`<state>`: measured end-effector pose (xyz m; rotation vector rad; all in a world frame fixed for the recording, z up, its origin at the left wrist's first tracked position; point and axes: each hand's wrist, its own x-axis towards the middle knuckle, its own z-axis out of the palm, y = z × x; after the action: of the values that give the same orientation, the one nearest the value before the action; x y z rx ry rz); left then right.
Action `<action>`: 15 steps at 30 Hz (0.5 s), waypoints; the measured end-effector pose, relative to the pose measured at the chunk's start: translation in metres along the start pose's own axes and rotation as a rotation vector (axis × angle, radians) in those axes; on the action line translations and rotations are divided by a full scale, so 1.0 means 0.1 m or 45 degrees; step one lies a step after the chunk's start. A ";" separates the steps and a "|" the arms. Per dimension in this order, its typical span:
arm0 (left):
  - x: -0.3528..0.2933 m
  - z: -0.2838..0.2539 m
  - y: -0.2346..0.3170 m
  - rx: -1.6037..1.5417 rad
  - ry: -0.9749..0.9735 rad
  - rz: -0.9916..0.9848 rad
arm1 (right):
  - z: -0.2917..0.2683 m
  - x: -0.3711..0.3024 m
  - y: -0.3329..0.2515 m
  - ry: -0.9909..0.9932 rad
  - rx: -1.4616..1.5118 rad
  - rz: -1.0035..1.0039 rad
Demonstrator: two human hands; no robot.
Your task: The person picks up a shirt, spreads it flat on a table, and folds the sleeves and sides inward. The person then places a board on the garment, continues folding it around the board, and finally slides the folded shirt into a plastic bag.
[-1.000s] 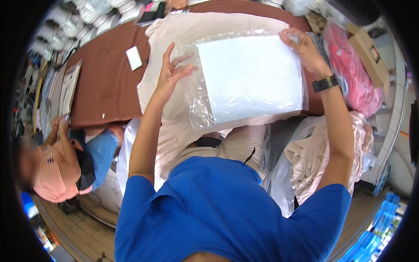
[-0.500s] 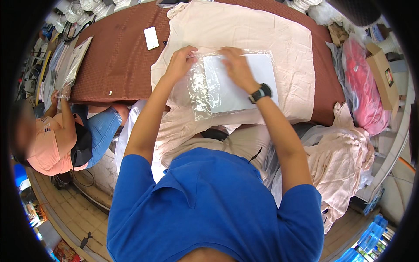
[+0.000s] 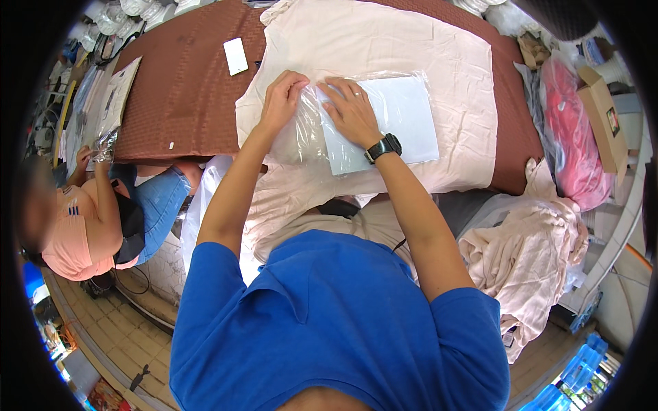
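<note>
The left hand [image 3: 282, 103] pinches the crinkled left edge of the clear plastic bag [image 3: 356, 120]; the right hand [image 3: 351, 109] presses flat on it, fingers spread. Inside, a smooth white rectangular sheet [image 3: 401, 123] extends rightward. The bag lies on soft pale-pink fabric [image 3: 384, 48], bare beyond the grip.

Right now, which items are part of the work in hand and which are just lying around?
In hand:
left hand
right hand
clear plastic bag
white sheet
pale pink garment

Lying about:
white phone
pink fabric pile
red bagged bundle
cardboard box
</note>
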<state>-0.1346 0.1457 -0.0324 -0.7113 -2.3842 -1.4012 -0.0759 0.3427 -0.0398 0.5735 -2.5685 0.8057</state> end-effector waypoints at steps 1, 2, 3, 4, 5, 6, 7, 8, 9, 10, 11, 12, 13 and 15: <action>0.01 0.00 -0.01 0.017 -0.017 0.024 | 0.00 0.00 0.01 0.008 -0.012 0.003; 0.02 0.01 -0.02 0.017 -0.024 0.024 | 0.00 -0.01 0.02 0.008 -0.022 0.000; 0.03 -0.01 -0.03 0.022 -0.030 0.022 | 0.00 -0.01 0.01 0.008 -0.028 -0.005; 0.04 -0.02 -0.04 0.026 -0.035 0.020 | -0.01 -0.01 0.01 0.008 -0.034 -0.009; 0.03 0.02 -0.09 -0.110 -0.037 -0.084 | -0.01 -0.01 0.01 0.006 -0.020 -0.007; 0.00 0.06 -0.18 -0.241 -0.033 -0.190 | -0.01 0.01 -0.01 0.004 -0.002 -0.012; -0.01 0.10 -0.23 -0.376 -0.035 -0.295 | -0.01 0.00 -0.01 0.003 0.012 -0.010; -0.01 0.12 -0.29 -0.431 -0.026 -0.268 | 0.00 0.01 -0.02 0.005 0.016 -0.010; 0.01 0.13 -0.30 -0.490 -0.018 -0.242 | 0.01 0.01 -0.01 0.006 0.017 -0.007; 0.01 0.14 -0.31 -0.548 -0.010 -0.217 | 0.03 0.01 0.00 0.007 0.020 -0.005; -0.02 0.11 -0.32 -0.614 -0.088 -0.280 | 0.04 0.00 0.00 0.011 0.003 -0.007; 0.00 0.05 -0.23 -0.687 -0.173 -0.340 | 0.04 -0.01 0.03 0.018 -0.021 -0.002; 0.01 -0.02 -0.15 -0.753 -0.255 -0.400 | 0.05 -0.02 0.05 0.024 -0.040 -0.002; 0.01 -0.22 -0.03 -0.723 -0.301 -0.390 | 0.06 -0.01 0.06 0.033 -0.058 -0.010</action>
<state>-0.1375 0.1254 -0.0235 -0.6870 -2.3438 -2.2896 -0.0795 0.3437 -0.0473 0.5549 -2.5528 0.7451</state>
